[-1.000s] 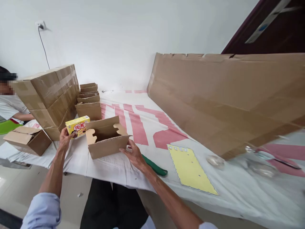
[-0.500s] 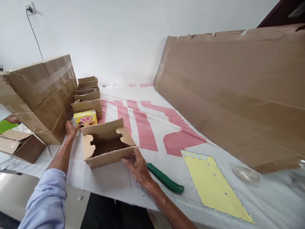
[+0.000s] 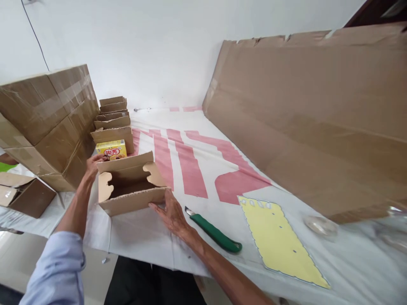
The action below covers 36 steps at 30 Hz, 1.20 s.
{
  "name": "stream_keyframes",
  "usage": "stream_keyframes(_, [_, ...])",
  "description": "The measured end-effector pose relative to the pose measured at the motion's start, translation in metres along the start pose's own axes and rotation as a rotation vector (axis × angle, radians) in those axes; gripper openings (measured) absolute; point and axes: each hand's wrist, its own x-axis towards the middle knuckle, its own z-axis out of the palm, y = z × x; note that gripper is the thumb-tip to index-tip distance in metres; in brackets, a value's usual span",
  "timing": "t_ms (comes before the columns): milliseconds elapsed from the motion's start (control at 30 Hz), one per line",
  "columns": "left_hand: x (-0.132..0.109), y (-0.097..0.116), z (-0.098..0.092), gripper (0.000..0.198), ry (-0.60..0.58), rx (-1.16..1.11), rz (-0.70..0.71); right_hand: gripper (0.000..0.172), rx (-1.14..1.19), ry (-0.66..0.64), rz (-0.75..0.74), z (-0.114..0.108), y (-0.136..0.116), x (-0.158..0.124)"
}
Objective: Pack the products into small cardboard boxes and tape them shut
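A small open cardboard box stands on the white and pink cloth in front of me, its flaps up. My left hand reaches to the box's rear left corner, fingers curled on the back flap. Just behind that flap sits a yellow printed carton. My right hand lies flat against the box's front right wall, fingers spread. A green utility knife lies on the cloth just right of my right wrist.
Large taped cartons are stacked at the left, with a row of folded small boxes beside them. A big cardboard sheet leans along the right. A yellow paper sheet and a clear tape roll lie to the right. A brown box sits lower left.
My left hand set the yellow carton down behind the open box, let it go, and moved onto the box's back flap. My right hand stayed at the front wall.
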Motion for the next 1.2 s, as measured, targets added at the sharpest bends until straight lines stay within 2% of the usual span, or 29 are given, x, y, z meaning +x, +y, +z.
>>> stream_keyframes(100, [-0.038,0.02,-0.041,0.027,0.102,0.005,0.007,0.044,-0.011,-0.02,-0.038,0.014,-0.003,0.017])
stream_keyframes(133, [-0.058,0.024,-0.054,0.025,0.172,0.005,0.03,0.044,-0.015,-0.024,-0.052,0.02,-0.004,0.022])
stream_keyframes(200, [-0.102,0.027,-0.071,0.021,0.414,0.043,0.104,0.043,-0.042,-0.021,-0.066,0.032,-0.006,0.033])
stream_keyframes(233, [-0.123,0.026,-0.073,0.02,0.403,0.082,0.099,0.044,-0.061,-0.015,-0.062,0.039,-0.008,0.038])
stream_keyframes(267, [-0.141,0.023,-0.071,0.021,0.323,0.111,0.071,0.046,-0.079,-0.009,-0.05,0.046,-0.011,0.042])
stream_keyframes(333, [-0.162,0.016,-0.053,0.029,0.066,0.15,0.003,0.049,-0.099,-0.006,-0.025,0.059,-0.017,0.047])
stream_keyframes(367, [-0.165,0.012,-0.041,0.034,-0.018,0.164,-0.019,0.052,-0.095,-0.017,-0.025,0.064,-0.02,0.049])
stream_keyframes(433, [-0.157,0.005,-0.017,0.043,-0.108,0.189,-0.043,0.057,-0.056,-0.06,-0.05,0.073,-0.024,0.051])
stream_keyframes(500, [-0.139,-0.002,0.002,0.045,-0.134,0.224,-0.053,0.059,0.003,-0.104,-0.08,0.077,-0.024,0.053])
stream_keyframes(600, [-0.118,-0.006,0.015,0.044,-0.128,0.303,-0.05,0.055,0.085,-0.122,-0.08,0.075,-0.018,0.056])
stream_keyframes(733, [-0.109,0.006,0.014,0.037,-0.044,0.41,0.006,0.048,0.195,-0.135,-0.027,0.069,-0.009,0.062])
stream_keyframes(800, [-0.106,0.022,0.012,0.038,0.059,0.515,0.143,0.046,0.248,-0.143,-0.008,0.069,-0.007,0.064])
stream_keyframes(867, [-0.102,0.04,0.008,0.057,0.112,0.679,0.326,0.045,0.284,-0.137,0.021,0.07,-0.006,0.067])
stream_keyframes(933, [-0.095,0.057,0.005,0.073,0.062,0.862,0.408,0.046,0.29,-0.126,0.065,0.072,-0.006,0.07])
stream_keyframes(1000, [-0.088,0.068,0.002,0.08,-0.019,0.996,0.339,0.044,0.273,-0.125,0.1,0.073,-0.005,0.073])
stream_keyframes(1067, [-0.082,0.076,-0.001,0.087,-0.032,1.075,0.296,0.039,0.252,-0.125,0.116,0.073,-0.004,0.076])
stream_keyframes(1200, [-0.066,0.091,-0.003,0.104,-0.015,1.112,0.467,0.029,0.226,-0.111,0.134,0.073,-0.004,0.078])
